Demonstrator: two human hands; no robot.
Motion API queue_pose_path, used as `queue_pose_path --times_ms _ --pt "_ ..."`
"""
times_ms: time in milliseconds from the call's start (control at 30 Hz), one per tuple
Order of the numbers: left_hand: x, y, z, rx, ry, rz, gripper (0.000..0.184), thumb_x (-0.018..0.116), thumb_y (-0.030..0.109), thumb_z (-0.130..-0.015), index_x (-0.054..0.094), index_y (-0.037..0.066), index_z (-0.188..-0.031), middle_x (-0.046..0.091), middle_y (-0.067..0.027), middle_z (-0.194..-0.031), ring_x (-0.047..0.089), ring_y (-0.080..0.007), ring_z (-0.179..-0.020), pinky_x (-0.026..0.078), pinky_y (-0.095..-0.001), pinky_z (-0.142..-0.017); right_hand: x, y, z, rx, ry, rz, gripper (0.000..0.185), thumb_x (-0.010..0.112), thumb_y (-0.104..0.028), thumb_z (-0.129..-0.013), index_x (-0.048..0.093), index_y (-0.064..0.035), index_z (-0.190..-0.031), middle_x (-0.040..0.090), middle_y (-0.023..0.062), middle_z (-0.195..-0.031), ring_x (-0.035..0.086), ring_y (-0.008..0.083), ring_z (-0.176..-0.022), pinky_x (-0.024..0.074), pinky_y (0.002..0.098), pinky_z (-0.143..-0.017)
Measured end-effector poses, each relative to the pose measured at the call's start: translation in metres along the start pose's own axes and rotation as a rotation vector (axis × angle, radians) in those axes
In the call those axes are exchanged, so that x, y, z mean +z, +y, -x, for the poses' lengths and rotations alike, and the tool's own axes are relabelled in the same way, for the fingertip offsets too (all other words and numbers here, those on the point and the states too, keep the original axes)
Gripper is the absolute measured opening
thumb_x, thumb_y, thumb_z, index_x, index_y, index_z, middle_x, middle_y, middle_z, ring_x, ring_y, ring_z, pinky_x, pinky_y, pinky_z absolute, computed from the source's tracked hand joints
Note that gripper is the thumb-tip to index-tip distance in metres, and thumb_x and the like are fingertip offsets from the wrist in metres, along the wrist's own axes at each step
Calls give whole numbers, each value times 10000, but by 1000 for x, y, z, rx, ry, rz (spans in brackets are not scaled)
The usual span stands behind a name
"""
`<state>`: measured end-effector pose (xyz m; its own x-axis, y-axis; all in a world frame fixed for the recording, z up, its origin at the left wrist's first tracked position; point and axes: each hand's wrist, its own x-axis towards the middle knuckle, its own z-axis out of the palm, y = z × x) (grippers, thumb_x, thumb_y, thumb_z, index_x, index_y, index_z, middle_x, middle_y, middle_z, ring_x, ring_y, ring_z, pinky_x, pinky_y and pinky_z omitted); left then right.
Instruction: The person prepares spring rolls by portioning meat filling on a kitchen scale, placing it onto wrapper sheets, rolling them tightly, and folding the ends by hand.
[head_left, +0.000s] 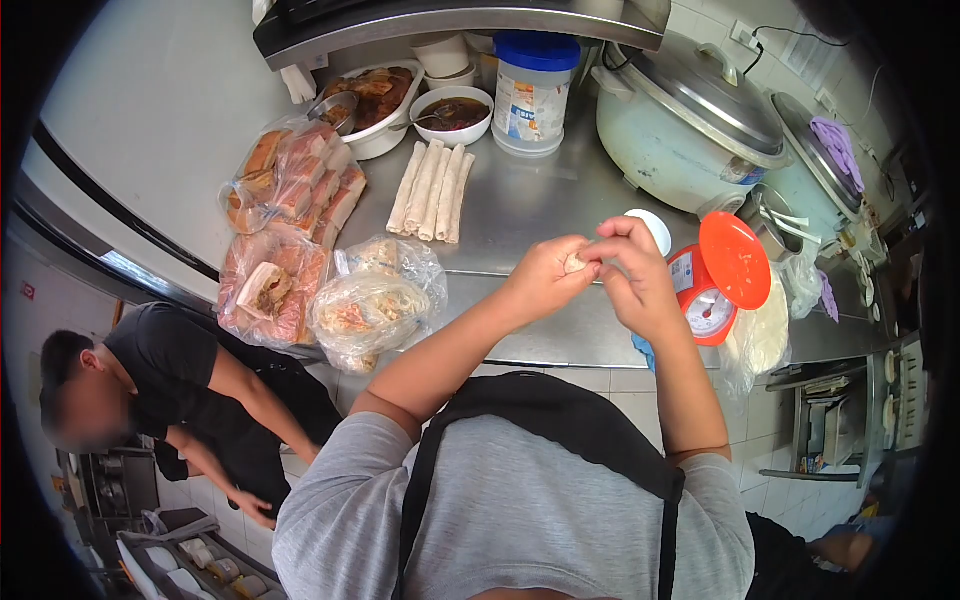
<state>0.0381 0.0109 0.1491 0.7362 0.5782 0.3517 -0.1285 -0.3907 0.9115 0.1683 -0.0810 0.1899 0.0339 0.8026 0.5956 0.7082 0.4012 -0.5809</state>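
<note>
My left hand (pixel 548 280) is closed around a small pale lump of what looks like dough (pixel 575 263), which shows between its thumb and fingers. My right hand (pixel 635 280) meets it from the other side, its bent fingers spread and some fingertips touching the left hand by the lump. Both hands are raised over the counter's front edge. Beside the right hand stand a red dial scale (pixel 708 313) with a round red pan (pixel 735 260) and a small white bowl (pixel 652 230). Several pale rolled wrappers (pixel 432 190) lie side by side to the left.
On the steel counter (pixel 530 205) stand bagged bread (pixel 300 180), bagged filling (pixel 370 310), a meat dish (pixel 378 95), a sauce bowl (pixel 450 115), a blue-lidded tub (pixel 530 95) and a large lidded cooker (pixel 690 120). A bag of dough (pixel 755 335) hangs over the edge. Another person (pixel 200 390) is at left.
</note>
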Motion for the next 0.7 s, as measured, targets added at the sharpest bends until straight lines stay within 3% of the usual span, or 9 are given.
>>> queue_pose_path --times_ms 33,133,433,700 --pt "-1 3 0 -26 -11 12 121 596 145 -818 563 30 -833 537 3 -695 470 -57 -642 404 -231 -562 0 -1 -1 39 42 -100 215 522 13 -701 602 -38 -894 511 129 -1023 512 280 -950 404 351 -828" --pt "-4 7 0 -66 -20 11 132 596 151 -806 560 26 -826 529 2 -664 468 -66 -618 402 -238 -547 5 -4 -1 102 51 0 137 578 -35 -742 597 -27 -877 521 130 -999 521 274 -943 429 329 -806" --pt "1 6 0 -43 4 -135 105 590 106 -758 566 18 -810 560 -31 -667 495 -77 -618 419 -261 -560 2 -14 -10 166 -77 69 96 624 -54 -717 610 -26 -808 547 119 -969 525 278 -931 419 350 -779" --pt "-2 4 3 11 -9 77 110 594 121 -812 569 18 -839 567 -3 -711 504 -70 -641 424 -242 -573 2 -12 -3 -50 -68 260 212 549 44 -689 632 -86 -833 557 104 -1030 517 270 -961 359 382 -848"
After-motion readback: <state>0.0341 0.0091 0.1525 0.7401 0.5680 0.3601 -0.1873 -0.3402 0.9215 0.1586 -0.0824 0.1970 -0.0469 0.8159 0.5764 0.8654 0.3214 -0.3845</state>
